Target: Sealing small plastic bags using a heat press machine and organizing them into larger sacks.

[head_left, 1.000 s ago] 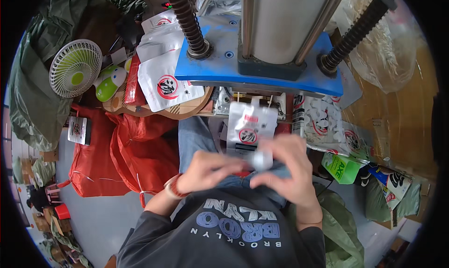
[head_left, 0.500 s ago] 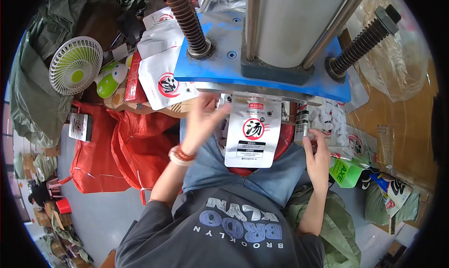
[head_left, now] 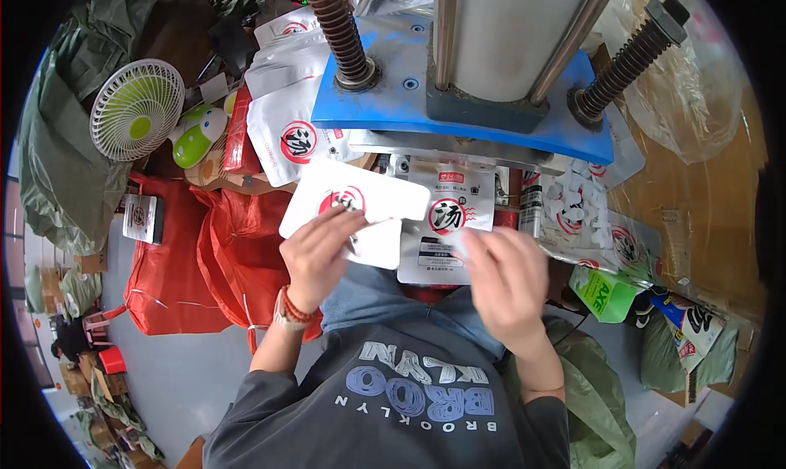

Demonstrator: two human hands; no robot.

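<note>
My left hand (head_left: 315,256) is closed on a silver-white pouch (head_left: 307,195) with a red ring and black character, its right side stepped in outline. A second pouch (head_left: 442,260) of the same print lies upright to me, its upper end at the metal bar (head_left: 458,145) under the blue press plate (head_left: 385,113). Close over that pouch's lower right part is my right hand (head_left: 508,281), blurred, its fingers curled together. A whitish bit shows at its fingertips, too smeared to name.
Stacked pouches (head_left: 274,121) lie left of the press. To its right, small white scraps (head_left: 577,199) lie beside a spray can (head_left: 531,211). A fan (head_left: 137,109), red sacks (head_left: 176,264) and a green box (head_left: 602,293) stand around. A coil spring (head_left: 332,31) rises from the plate.
My left hand, empty and blurred near the press before, now holds a pouch lower down. My right hand has moved left from beside the can to the pouch under the press.
</note>
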